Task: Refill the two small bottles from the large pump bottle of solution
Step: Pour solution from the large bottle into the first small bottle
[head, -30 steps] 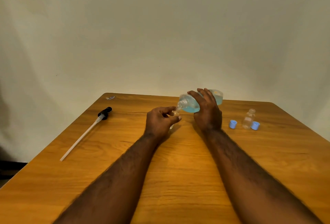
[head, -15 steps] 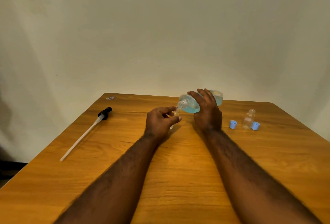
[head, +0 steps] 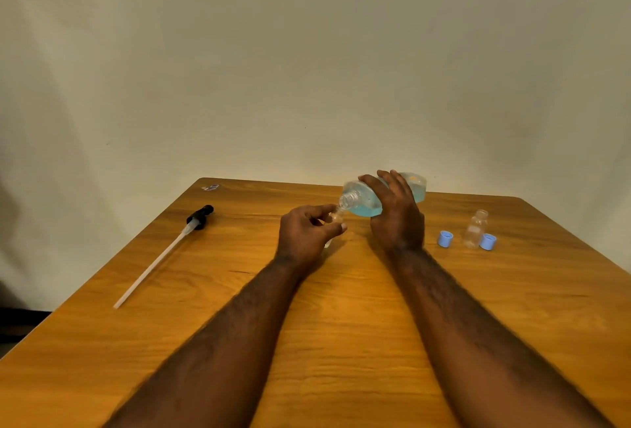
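Cannot see most of the small bottle (head: 337, 216), wrapped in the left grip (head: 307, 234). Cannot see the middle of the big bottle (head: 362, 204), covered by the right grip (head: 397, 219). Cannot identify the tiny scrap (head: 210, 187) at the far corner of the counter (head: 341, 342). Cannot follow counter or forearms past the bottom edge.

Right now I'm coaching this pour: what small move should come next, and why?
Probably the right hand should tip the large bottle slightly further: its mouth meets the small bottle held in the left hand, yet the blue solution seems pooled short of the neck.
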